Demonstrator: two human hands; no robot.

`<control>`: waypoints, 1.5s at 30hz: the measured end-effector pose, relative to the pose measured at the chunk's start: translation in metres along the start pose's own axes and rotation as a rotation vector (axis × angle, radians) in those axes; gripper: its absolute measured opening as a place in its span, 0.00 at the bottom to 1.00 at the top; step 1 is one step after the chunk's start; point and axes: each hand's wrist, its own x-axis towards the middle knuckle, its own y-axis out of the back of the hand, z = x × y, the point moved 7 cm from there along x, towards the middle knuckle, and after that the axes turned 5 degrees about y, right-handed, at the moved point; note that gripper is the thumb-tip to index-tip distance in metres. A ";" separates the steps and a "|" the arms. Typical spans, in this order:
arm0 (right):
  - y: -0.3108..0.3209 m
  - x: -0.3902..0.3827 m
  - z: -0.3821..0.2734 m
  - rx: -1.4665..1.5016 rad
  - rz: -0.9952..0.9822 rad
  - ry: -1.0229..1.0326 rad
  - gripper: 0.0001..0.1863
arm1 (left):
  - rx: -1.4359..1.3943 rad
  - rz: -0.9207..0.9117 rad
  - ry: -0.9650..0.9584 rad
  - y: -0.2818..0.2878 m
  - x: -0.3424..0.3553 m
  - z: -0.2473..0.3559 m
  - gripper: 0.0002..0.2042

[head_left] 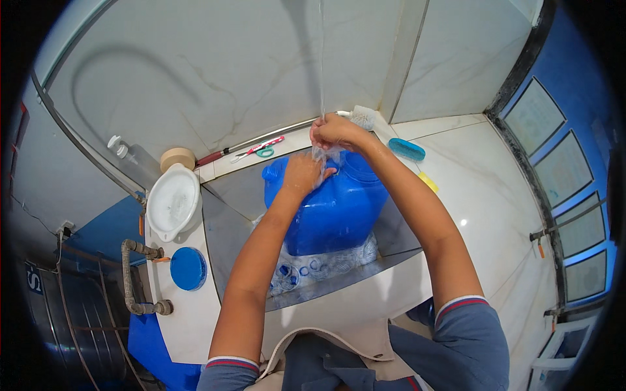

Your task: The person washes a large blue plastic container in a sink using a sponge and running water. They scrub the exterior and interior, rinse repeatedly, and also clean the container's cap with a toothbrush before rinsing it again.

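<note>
A large blue plastic jerrycan [336, 215] stands in the grey sink [228, 208], with a small spout at its left and a wide round opening or cap at its right. My left hand [305, 174] is closed over the jerrycan's top by its handle, thumb pointing right; splashing water partly hides its fingers. Just above, my right hand [336, 131] sits in a thin stream of water [322, 72] falling from overhead. Its fingers are curled together, and what they hold, if anything, is hidden. Clear plastic pieces with blue rings [293, 275] lie beneath the jerrycan.
To the left are a white basin [173, 202], a round blue lid [188, 268] and a pump bottle [134, 159]. Along the back ledge lie scissors [264, 152] and a white-bristled brush [362, 117]. A blue scrub brush [407, 149] and yellow sponge [428, 182] are at right.
</note>
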 end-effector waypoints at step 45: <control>-0.008 -0.005 0.001 0.257 -0.002 -0.192 0.11 | -0.446 -0.085 0.514 0.026 -0.108 -0.045 0.20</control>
